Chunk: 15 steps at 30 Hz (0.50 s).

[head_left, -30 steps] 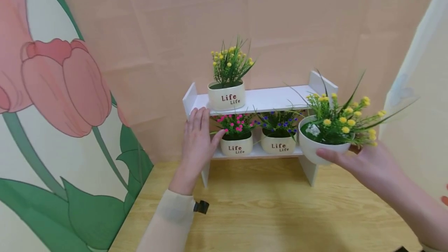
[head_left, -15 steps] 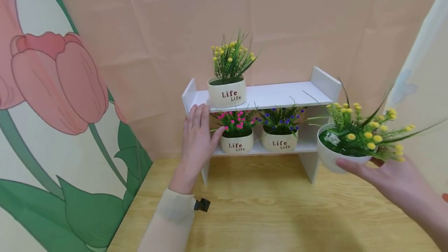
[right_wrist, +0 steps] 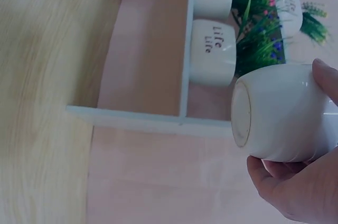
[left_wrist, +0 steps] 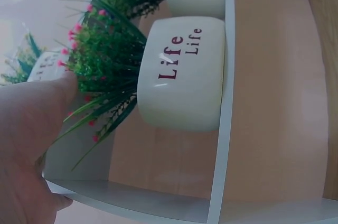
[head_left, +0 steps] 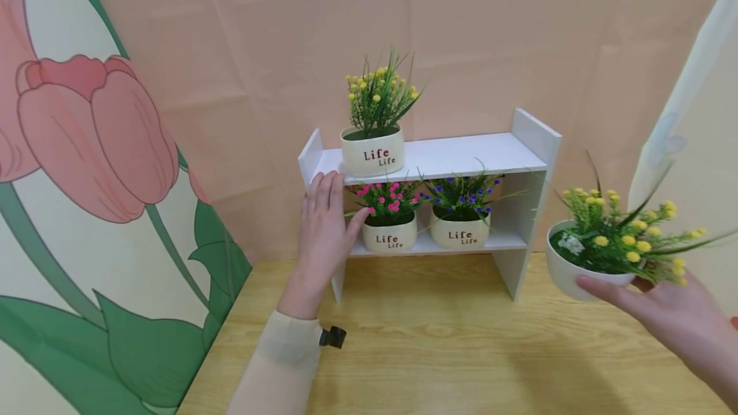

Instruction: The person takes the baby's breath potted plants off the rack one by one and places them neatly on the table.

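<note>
My right hand (head_left: 674, 306) grips a white pot of yellow flowers (head_left: 588, 279) in the air, right of a white two-tier shelf (head_left: 461, 154). Its thumb lies across the pot's near side; in the right wrist view the pot's round base (right_wrist: 242, 114) faces the camera. My left hand (head_left: 324, 235) rests at the shelf's left end with its fingers extended over the top board's front edge. Close to it, a "Life" pot with yellow flowers (head_left: 373, 152) stands on top. Below are a pink-flowered pot (head_left: 389, 235) and a blue-flowered pot (head_left: 460, 232).
The shelf stands on a wood-grain table (head_left: 432, 338) against a pinkish cloth backdrop (head_left: 259, 82). A wall panel with painted tulips (head_left: 104, 139) rises at the left. A pale wall (head_left: 703, 114) is on the right.
My right hand has carried the yellow-flowered pot right and slightly down, away from the shelf's right end. The left hand has stayed at the shelf. The view has shifted slightly.
</note>
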Each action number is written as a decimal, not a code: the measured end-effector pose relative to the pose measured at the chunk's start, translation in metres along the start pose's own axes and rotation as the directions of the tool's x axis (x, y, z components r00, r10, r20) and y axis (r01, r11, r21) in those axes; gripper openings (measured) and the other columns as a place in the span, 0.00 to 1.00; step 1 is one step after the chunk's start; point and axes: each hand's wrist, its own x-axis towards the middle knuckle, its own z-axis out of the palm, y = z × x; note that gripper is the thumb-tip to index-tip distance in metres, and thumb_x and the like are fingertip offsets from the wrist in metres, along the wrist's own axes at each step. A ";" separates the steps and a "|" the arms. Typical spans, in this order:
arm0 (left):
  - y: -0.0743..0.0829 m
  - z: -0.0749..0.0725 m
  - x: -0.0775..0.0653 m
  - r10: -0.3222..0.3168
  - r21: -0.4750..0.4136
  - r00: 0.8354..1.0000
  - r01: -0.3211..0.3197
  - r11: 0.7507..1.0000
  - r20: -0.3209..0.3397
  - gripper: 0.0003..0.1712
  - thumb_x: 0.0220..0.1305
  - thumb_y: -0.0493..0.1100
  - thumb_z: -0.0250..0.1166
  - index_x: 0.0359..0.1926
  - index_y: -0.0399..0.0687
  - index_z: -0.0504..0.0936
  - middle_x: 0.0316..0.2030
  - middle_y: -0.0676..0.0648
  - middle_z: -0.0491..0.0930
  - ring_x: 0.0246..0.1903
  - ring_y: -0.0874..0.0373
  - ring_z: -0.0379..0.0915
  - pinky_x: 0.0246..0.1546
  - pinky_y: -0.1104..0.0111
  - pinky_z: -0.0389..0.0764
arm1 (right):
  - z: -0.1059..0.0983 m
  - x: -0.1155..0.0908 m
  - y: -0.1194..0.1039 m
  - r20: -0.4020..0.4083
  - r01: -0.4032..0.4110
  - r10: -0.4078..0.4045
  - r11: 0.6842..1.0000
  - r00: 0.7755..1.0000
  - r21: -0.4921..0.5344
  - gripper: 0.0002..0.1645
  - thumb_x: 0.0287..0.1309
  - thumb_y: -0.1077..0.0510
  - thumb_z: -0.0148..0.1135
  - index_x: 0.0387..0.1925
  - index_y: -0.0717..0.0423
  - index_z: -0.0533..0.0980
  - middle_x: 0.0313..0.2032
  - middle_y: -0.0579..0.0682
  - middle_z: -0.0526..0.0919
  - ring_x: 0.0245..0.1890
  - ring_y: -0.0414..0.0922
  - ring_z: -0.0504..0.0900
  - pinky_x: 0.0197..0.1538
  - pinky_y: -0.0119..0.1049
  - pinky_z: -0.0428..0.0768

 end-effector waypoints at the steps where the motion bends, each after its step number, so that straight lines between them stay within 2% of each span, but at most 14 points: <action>1: 0.000 0.000 0.000 -0.001 -0.002 1.000 0.001 1.000 -0.001 0.49 0.81 0.64 0.64 0.85 0.43 0.56 0.83 0.41 0.57 0.86 0.42 0.41 0.84 0.43 0.50 | 0.000 0.000 0.002 0.002 0.005 -0.005 1.000 1.000 0.012 0.45 0.69 0.56 0.79 0.81 0.46 0.69 0.70 0.28 0.74 0.57 0.13 0.72 0.51 0.11 0.66; 3: 0.000 -0.001 -0.001 -0.002 -0.005 1.000 0.002 1.000 -0.003 0.49 0.80 0.64 0.64 0.85 0.43 0.56 0.83 0.41 0.57 0.86 0.42 0.41 0.84 0.43 0.51 | 0.000 0.000 0.007 0.002 0.013 -0.013 0.999 1.000 0.033 0.44 0.70 0.57 0.78 0.81 0.44 0.69 0.72 0.30 0.74 0.59 0.14 0.72 0.53 0.11 0.67; 7: 0.001 -0.002 0.000 0.001 -0.009 1.000 -0.001 1.000 -0.014 0.49 0.80 0.63 0.66 0.85 0.42 0.57 0.83 0.41 0.57 0.85 0.42 0.42 0.84 0.43 0.51 | -0.001 -0.001 0.017 0.018 -0.013 0.013 1.000 1.000 0.023 0.42 0.72 0.54 0.76 0.82 0.41 0.69 0.70 0.28 0.74 0.60 0.14 0.70 0.52 0.12 0.64; 12: 0.002 -0.002 0.001 0.004 -0.011 1.000 -0.004 1.000 -0.010 0.49 0.80 0.61 0.67 0.85 0.42 0.57 0.83 0.40 0.58 0.85 0.42 0.43 0.84 0.44 0.50 | 0.003 0.001 0.033 0.048 -0.026 0.023 0.996 0.999 0.081 0.38 0.73 0.58 0.74 0.80 0.46 0.71 0.70 0.33 0.77 0.62 0.20 0.73 0.52 0.13 0.69; 15: 0.002 -0.002 0.000 0.000 -0.011 1.000 0.000 1.000 -0.005 0.49 0.80 0.61 0.67 0.85 0.42 0.56 0.83 0.40 0.57 0.85 0.42 0.42 0.84 0.44 0.50 | 0.006 0.002 0.045 0.076 -0.036 0.029 0.994 0.997 0.101 0.38 0.74 0.59 0.73 0.81 0.48 0.71 0.71 0.34 0.76 0.62 0.20 0.73 0.50 0.13 0.72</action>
